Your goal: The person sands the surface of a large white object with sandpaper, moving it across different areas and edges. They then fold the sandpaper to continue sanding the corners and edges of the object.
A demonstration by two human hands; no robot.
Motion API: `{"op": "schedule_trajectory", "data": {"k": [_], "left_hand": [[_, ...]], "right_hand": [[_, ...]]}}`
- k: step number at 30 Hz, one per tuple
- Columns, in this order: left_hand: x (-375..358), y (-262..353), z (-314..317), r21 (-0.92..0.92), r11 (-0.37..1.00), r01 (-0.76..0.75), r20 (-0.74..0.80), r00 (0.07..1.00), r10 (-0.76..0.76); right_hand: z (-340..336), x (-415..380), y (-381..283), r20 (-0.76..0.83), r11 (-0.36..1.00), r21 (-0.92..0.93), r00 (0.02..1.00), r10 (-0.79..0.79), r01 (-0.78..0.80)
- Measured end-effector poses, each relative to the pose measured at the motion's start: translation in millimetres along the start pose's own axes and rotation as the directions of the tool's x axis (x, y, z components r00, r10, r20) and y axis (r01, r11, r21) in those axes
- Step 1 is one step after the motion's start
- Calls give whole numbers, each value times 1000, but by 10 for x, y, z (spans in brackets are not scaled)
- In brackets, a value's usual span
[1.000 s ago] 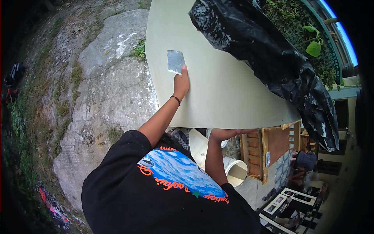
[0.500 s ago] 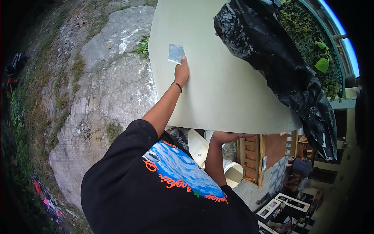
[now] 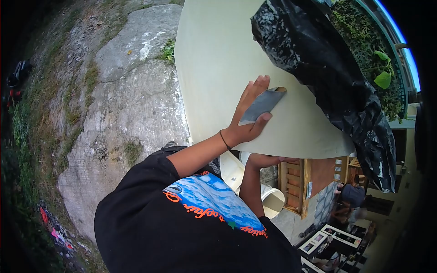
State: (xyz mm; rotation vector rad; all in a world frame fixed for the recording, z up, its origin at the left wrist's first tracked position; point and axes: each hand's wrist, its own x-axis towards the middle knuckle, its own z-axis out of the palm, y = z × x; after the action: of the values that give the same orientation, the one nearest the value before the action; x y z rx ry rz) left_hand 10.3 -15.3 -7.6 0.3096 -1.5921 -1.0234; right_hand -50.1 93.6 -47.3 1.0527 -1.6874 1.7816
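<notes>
A large pale curved panel [image 3: 218,54] fills the upper middle. Across it lies my left hand [image 3: 248,111], fingers pointing up and right, with a dark band at the wrist. A grey, sandpaper-like sheet [image 3: 261,107] is held between its thumb and fingers, and the sheet's far end curls up to show a brownish side. Lower right, my right hand [image 3: 268,160] is at the panel's near edge; the panel hides most of its fingers, so its grip cannot be made out. Crumpled black plastic [image 3: 318,68] covers the panel's right side.
Cracked concrete [image 3: 123,100] with grass runs along the left. Below the panel are a white bucket [image 3: 273,202] and a wooden crate-like piece [image 3: 291,182]. Plants [image 3: 364,45] grow at the upper right. A person [image 3: 353,194] is in the background at the lower right.
My left hand has moved right and down across the panel with the grey sheet, which now lies slanted and curled. My right hand has stayed at the edge.
</notes>
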Motion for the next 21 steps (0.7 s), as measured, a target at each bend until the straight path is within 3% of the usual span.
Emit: {"op": "schedule_trajectory", "data": {"k": [1, 2, 4, 5, 7, 9, 11, 13, 14, 16, 17, 18, 21], "left_hand": [[-119, -149, 1, -17, 1000, 22, -42, 999, -23], [-211, -387, -4, -81, 956, 283, 16, 959, -282], [-17, -750, -76, -155, 868, 472, -128, 862, -491], [187, -777, -244, -128, 626, 769, -26, 629, -777], [317, -758, -327, -48, 598, 800, -16, 598, -801], [106, -368, -102, -194, 786, 587, -45, 795, -605], [-272, -71, 80, -2, 984, 179, -94, 979, -179], [-513, 126, -9, 24, 999, 39, 129, 991, -42], [-569, 49, 6, 22, 999, 38, 130, 991, -40], [-835, -329, 94, 26, 950, 312, -136, 942, -306], [-938, -619, 63, -182, 672, 717, 25, 687, -726], [-804, -697, -18, -92, 514, 853, 30, 519, -854], [-393, -383, -67, -199, 499, 844, 108, 525, -844]], "right_hand": [[-2, 3, 20, 16, 999, 45, 1000, -12, 12], [7, 5, 14, 12, 999, 40, 1000, -10, 9], [49, 26, -41, -10, 987, -154, 999, -42, 40], [92, 75, -96, -17, 987, -159, 999, -40, 36], [92, 166, -211, -22, 971, -238, 999, -38, 32], [98, 154, -138, -24, 963, -269, 1000, -20, 13], [128, 128, -194, -52, 992, 102, 996, 79, -73], [110, 104, -172, -43, 995, 61, 996, 79, -76], [91, 111, -154, -35, 997, 13, 996, 79, -79], [103, 158, -165, -35, 998, -47, 998, 49, -51], [91, 157, -181, -26, 994, -108, 999, 24, -27], [87, 153, -189, -27, 994, -108, 999, 27, -30], [92, 166, -175, -32, 985, -167, 998, 47, -52]]}}
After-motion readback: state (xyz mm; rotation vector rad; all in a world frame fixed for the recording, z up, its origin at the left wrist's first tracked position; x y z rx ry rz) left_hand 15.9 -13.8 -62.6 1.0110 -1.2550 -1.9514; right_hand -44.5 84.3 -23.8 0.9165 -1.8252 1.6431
